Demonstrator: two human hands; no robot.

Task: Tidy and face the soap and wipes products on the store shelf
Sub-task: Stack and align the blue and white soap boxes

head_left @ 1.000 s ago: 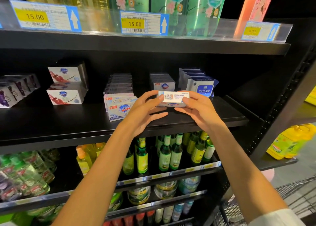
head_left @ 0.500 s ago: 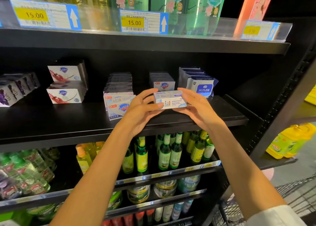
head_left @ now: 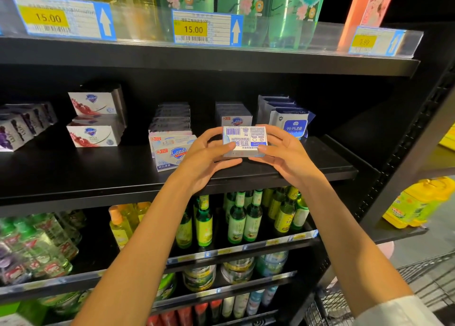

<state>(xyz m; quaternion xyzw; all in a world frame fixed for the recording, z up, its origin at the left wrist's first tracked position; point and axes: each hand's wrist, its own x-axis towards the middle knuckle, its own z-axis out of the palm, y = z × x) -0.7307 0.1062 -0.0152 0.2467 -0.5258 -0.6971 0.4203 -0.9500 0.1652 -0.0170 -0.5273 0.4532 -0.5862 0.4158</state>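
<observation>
Small white-and-blue cardboard soap box (head_left: pixel 244 140), barcode side up, pinched at both ends by left hand (head_left: pixel 206 158) and right hand (head_left: pixel 285 153) above black metal shelf's (head_left: pixel 73 178) near edge; risk of shelving back-face-out.

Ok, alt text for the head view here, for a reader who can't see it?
Both hands, left hand and right hand, hold a soap box barcode side up over a black shelf. Behind it stand more boxed soaps and a wipes pack.
</observation>
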